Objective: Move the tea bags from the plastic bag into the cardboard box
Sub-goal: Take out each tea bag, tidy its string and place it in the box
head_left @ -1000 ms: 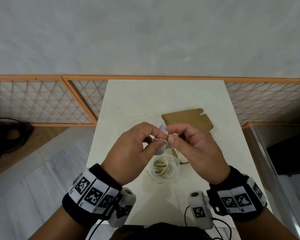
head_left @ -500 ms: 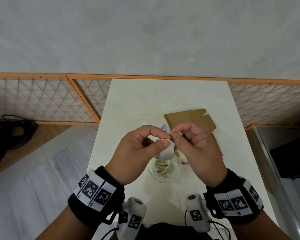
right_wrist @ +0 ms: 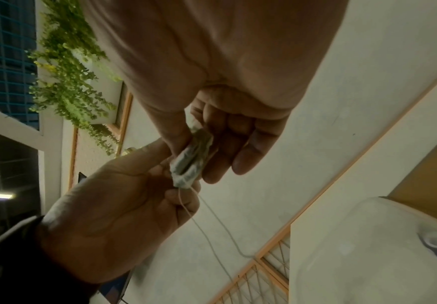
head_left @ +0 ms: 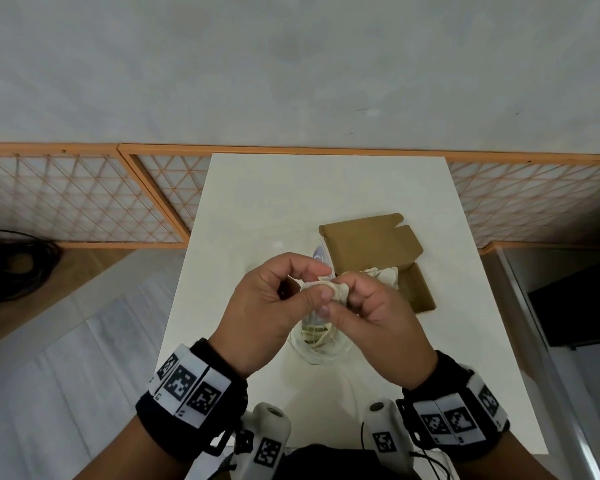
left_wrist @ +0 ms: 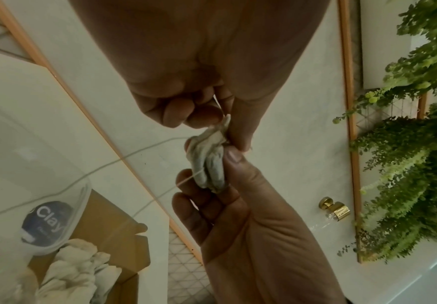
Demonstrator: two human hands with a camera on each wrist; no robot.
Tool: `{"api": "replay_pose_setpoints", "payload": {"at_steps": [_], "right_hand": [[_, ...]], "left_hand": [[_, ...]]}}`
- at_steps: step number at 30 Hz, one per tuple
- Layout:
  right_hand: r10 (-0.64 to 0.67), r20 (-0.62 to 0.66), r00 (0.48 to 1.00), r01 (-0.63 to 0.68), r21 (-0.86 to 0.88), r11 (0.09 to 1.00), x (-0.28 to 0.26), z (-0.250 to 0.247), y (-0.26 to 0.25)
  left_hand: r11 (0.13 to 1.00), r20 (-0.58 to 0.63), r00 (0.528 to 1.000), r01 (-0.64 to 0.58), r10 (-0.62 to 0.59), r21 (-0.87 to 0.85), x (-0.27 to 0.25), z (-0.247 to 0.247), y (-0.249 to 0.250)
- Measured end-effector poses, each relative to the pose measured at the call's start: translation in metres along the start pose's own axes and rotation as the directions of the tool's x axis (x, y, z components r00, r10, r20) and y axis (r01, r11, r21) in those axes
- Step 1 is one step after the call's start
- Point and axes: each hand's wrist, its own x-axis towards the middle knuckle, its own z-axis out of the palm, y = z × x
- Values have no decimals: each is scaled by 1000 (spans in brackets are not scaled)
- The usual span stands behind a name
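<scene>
A crumpled white tea bag [head_left: 338, 293] is pinched between both hands above the table. My left hand [head_left: 321, 287] holds its upper end [left_wrist: 224, 125]; my right hand [head_left: 342, 301] grips its body [left_wrist: 209, 162] [right_wrist: 190, 164]. A thin string [right_wrist: 212, 222] trails down from it. Under the hands lies the clear plastic bag [head_left: 317, 344] with more tea bags inside and a round dark label [left_wrist: 46, 222]. The brown cardboard box [head_left: 420, 289] stands open just behind the right hand, lid [head_left: 368, 245] folded back, with tea bags [head_left: 383, 275] [left_wrist: 77, 267] inside.
The white table [head_left: 257, 202] ends close on the left and right. An orange lattice fence [head_left: 84, 199] runs behind it. Black cables [head_left: 18, 261] lie on the floor at left; a dark cabinet [head_left: 575, 306] stands at right. Green plants [left_wrist: 407, 144] hang nearby.
Both hands keep pinching the tea bag at about the same spot. The right hand sits a little lower, so the box's inside and its tea bags show now.
</scene>
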Motion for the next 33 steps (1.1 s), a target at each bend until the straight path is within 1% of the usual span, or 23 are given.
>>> {"api": "replay_pose_setpoints", "payload": {"at_steps": [2,4,8,10,11,13,15,16,18,20,23,25,28,30,33], "right_hand": [[-5,-27,1000,5,-30,1000,1,-9,1],[8,-100,995,-18,-98,995,3,-27,1],[84,-250,965,-133,-186,973,1,-84,5],[116,-301,946,-198,-255,946,1,-115,12],[133,-308,942,-230,-307,923,2,-129,16],[201,-280,939,-299,-370,880,8,-151,30],[311,-211,927,-372,-402,837,17,-165,53],[364,-174,915,-402,-449,798,24,-169,69],[447,-123,886,-436,-548,714,36,-173,104],[521,-114,846,-480,-589,650,47,-170,137],[583,-138,801,-514,-658,551,65,-161,173],[603,-162,782,-522,-699,489,74,-155,189],[580,-224,783,-550,-686,477,84,-149,208],[541,-283,792,-572,-656,493,86,-146,213],[487,-376,788,-608,-598,523,89,-143,217]], "left_hand": [[1000,15,1000,22,-22,-13,2,2,-4],[997,-13,997,71,-71,5,4,1,-10],[974,-63,984,174,-166,142,3,-9,-25],[956,-86,972,229,-216,185,1,-15,-34],[946,-101,966,255,-240,198,0,-17,-38],[927,-129,951,304,-281,218,-3,-21,-47],[913,-149,938,341,-313,225,-6,-24,-54],[906,-152,932,358,-330,227,-7,-24,-57],[894,-149,923,381,-354,235,-10,-23,-62],[884,-148,916,399,-373,244,-12,-22,-66],[866,-155,904,426,-397,263,-14,-22,-71],[856,-157,899,438,-410,275,-15,-23,-72],[845,-162,893,449,-419,289,-15,-23,-73],[841,-169,893,450,-418,299,-15,-25,-72],[835,-167,892,452,-420,315,-14,-26,-72]]}}
